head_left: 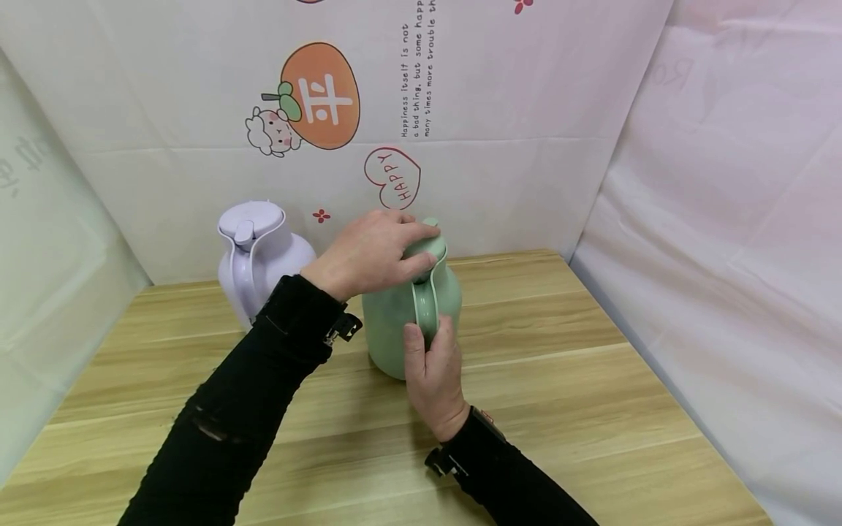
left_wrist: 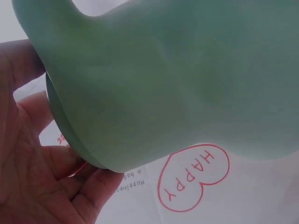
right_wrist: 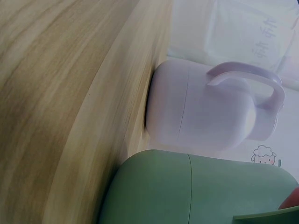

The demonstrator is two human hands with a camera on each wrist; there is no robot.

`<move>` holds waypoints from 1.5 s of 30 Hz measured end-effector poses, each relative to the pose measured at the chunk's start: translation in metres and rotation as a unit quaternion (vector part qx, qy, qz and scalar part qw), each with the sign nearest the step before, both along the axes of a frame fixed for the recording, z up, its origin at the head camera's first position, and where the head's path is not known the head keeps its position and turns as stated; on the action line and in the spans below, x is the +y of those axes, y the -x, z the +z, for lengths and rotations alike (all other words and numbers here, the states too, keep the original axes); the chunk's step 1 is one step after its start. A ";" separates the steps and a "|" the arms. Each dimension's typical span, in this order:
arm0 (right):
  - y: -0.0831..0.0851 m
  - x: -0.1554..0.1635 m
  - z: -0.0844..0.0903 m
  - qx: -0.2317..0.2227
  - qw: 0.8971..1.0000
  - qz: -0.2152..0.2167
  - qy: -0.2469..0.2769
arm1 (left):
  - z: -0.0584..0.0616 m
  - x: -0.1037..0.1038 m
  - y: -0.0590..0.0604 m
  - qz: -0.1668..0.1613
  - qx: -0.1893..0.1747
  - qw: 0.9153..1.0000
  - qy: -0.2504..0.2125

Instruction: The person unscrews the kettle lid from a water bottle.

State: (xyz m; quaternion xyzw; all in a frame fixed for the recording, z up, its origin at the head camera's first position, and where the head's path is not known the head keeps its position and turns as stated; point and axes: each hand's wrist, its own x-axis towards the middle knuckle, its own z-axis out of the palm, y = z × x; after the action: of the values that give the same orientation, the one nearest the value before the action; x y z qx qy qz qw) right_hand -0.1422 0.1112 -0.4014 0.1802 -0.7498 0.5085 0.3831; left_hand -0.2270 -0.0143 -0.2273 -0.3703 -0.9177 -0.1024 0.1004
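Note:
A pale green thermos jug (head_left: 388,332) stands upright on the wooden table. My left hand (head_left: 368,252) reaches over its top from the left and grips the lid (head_left: 429,247), thumb on the near side. In the left wrist view, the fingers (left_wrist: 65,161) bend round the edge of the lid at the jug's mouth. Lower down, my right hand (head_left: 437,380) holds the jug's handle (head_left: 426,303), its thumb along the left side; the other fingers are mostly hidden. Only a fingertip (right_wrist: 290,199) by the handle shows in the right wrist view.
A lilac thermos jug (head_left: 268,252) of similar shape stands to the left, partly behind my left forearm. The wooden table (head_left: 559,409) ends at a printed cloth backdrop (head_left: 506,183) behind. White cloth (head_left: 737,241) hangs along the right side, and more on the left.

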 end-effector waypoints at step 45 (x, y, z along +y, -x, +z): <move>0.002 -0.001 -0.001 -0.001 1.000 -0.018 -0.001 | -0.004 0.013 -0.003 0.086 0.039 0.995 -0.010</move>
State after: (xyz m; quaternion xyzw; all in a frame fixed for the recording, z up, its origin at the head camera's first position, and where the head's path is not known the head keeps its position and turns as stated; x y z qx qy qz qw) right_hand -0.1440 0.1105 -0.4027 0.1663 -0.7538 0.5013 0.3910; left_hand -0.2239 -0.0016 -0.2318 -0.2925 -0.9405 -0.0885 0.1483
